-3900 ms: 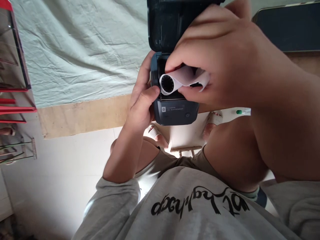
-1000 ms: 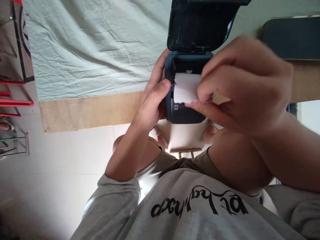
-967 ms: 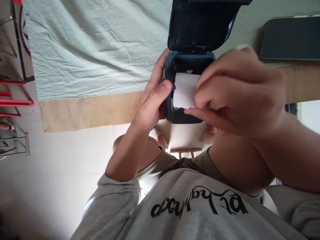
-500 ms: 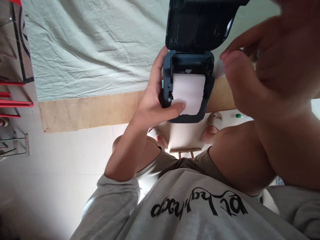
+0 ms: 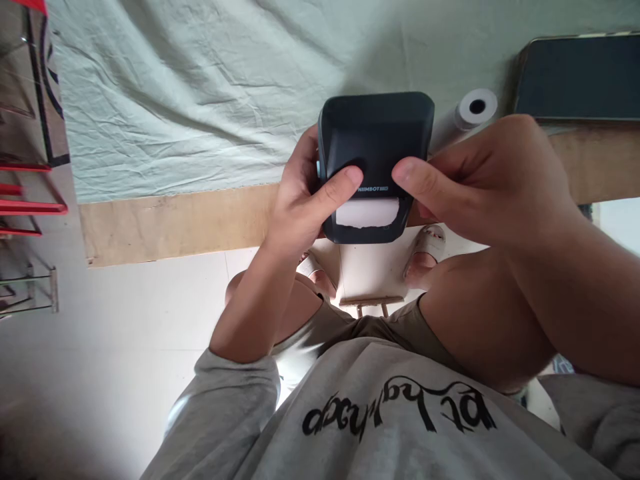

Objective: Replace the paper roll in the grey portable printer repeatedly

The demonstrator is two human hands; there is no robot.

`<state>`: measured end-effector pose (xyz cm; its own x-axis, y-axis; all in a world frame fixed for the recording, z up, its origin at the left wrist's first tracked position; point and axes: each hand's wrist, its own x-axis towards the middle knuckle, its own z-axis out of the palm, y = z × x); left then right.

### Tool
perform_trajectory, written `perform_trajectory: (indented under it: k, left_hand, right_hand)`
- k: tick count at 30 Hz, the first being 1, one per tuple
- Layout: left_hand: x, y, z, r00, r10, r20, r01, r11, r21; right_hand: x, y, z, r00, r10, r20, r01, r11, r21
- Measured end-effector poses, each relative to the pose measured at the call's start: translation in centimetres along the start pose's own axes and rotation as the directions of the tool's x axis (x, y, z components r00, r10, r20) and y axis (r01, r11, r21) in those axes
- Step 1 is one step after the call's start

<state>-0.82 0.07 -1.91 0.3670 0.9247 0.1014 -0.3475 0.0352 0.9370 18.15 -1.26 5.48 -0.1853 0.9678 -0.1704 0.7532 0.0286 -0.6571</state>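
A dark label printer (image 5: 375,147) marked NIIMBOT is held up above the table's front edge, its lid closed. White label paper (image 5: 367,213) pokes out of the slot below the lid, with a ragged end. My left hand (image 5: 305,193) wraps the printer's left side, thumb on the lid. My right hand (image 5: 490,180) grips the right side, its thumb pressed on the lid's lower right corner and its other fingers partly hidden. Just behind my right hand, a white paper roll (image 5: 475,109) lies on the cloth.
A dark phone-like slab (image 5: 580,80) rests at the table's right. Pale green cloth (image 5: 190,100) covers the tabletop, leaving a bare wooden edge (image 5: 180,223) in front. Red and metal racks (image 5: 30,207) stand at far left. My legs are under the edge.
The printer's lid has swung down from standing open and now covers the paper compartment. My right hand has come in from the upper right onto the printer, uncovering the roll and the slab.
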Motion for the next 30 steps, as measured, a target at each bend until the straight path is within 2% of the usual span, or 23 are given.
perform_trajectory:
  k: [3, 5, 9, 12, 16, 18, 20, 24, 27, 30]
  left_hand:
    - [0.0, 0.9, 0.4, 0.998, -0.067, 0.014, 0.068, 0.996, -0.066]
    - [0.1, 1.2, 0.7, 0.998, -0.068, 0.003, 0.069, 0.994, -0.087]
    - [0.1, 1.5, 1.2, 0.994, -0.094, -0.051, 0.089, 0.991, -0.096]
    - [0.2, 1.4, 1.4, 0.995, -0.082, -0.057, 0.079, 0.996, -0.051]
    - [0.6, 1.3, 1.3, 0.998, -0.002, -0.07, -0.003, 0.998, -0.066]
    - [0.8, 1.3, 1.1, 0.998, -0.036, -0.053, 0.029, 0.991, -0.128]
    - [0.9, 1.3, 0.8, 0.992, -0.123, -0.039, 0.111, 0.97, -0.215]
    - [0.7, 1.0, 0.6, 0.964, -0.232, -0.132, 0.18, 0.93, -0.32]
    - [0.7, 0.5, 0.4, 0.962, -0.206, -0.181, 0.138, 0.934, -0.328]
    - [0.8, 0.4, 0.4, 0.971, -0.143, -0.191, 0.069, 0.935, -0.348]
  right_hand:
    - [0.4, 0.0, 0.1, 0.982, 0.18, 0.06, -0.181, 0.983, 0.017]
    - [0.8, 0.2, 0.1, 0.955, 0.258, 0.146, -0.272, 0.958, 0.085]
    - [1.3, 0.6, 0.2, 0.926, 0.271, 0.263, -0.331, 0.917, 0.221]
    - [1.4, 0.9, 0.4, 0.931, 0.26, 0.256, -0.318, 0.922, 0.219]
    - [1.1, 1.1, 0.9, 0.957, 0.153, 0.247, -0.209, 0.953, 0.22]
    - [0.8, 1.0, 1.0, 0.96, 0.118, 0.256, -0.168, 0.968, 0.185]
    - [0.6, 0.8, 0.9, 0.967, 0.12, 0.223, -0.15, 0.981, 0.125]
    - [0.5, 0.5, 0.9, 0.985, 0.1, 0.138, -0.115, 0.988, 0.101]
    - [0.7, 0.7, 1.1, 0.99, 0.036, 0.135, -0.054, 0.99, 0.133]
    - [0.7, 0.8, 1.1, 0.99, 0.025, 0.137, -0.046, 0.987, 0.152]
